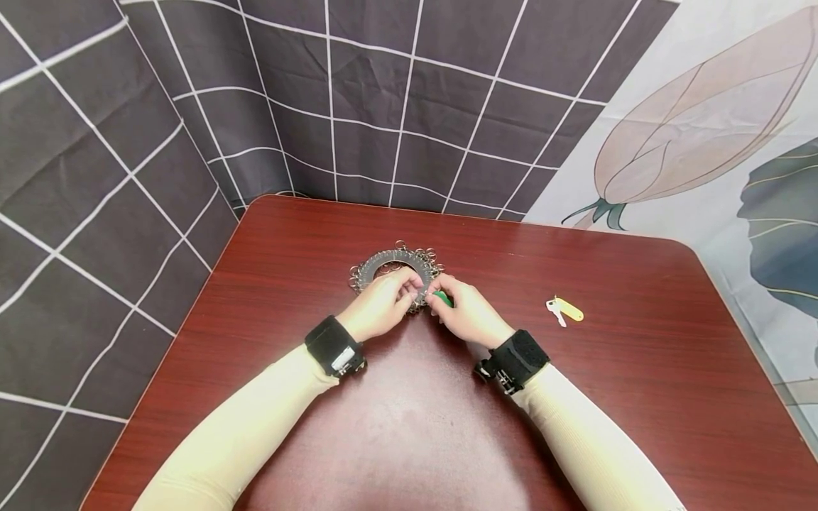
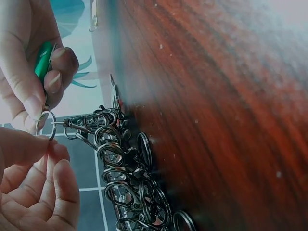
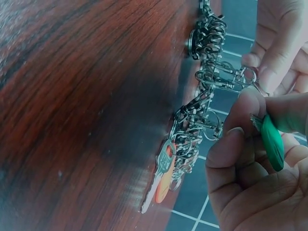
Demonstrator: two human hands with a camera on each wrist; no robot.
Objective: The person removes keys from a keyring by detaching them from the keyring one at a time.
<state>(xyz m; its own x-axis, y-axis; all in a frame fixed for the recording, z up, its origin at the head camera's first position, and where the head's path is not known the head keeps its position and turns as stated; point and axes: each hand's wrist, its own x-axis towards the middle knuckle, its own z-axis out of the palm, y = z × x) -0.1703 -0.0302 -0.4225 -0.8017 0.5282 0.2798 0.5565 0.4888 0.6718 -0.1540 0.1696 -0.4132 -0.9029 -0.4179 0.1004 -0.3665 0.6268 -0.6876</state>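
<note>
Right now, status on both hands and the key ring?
Left hand pinches a small split ring on the key ring bundle. Right hand holds green-capped key at it. Yellow-tagged key lies apart.

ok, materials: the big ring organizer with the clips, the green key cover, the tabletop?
Ring organizer: looks like bare metal, grey and shiny, with glints on its wire loops and clips. Green key cover in the right hand: probably plastic or rubber, smooth with a soft sheen. Tabletop: glossy reddish wood grain, likely a laminate or veneer; can't tell which.

Three keys show: a green one [image 3: 272, 142], an orange one [image 3: 165, 179], a yellow one [image 1: 568, 310].
</note>
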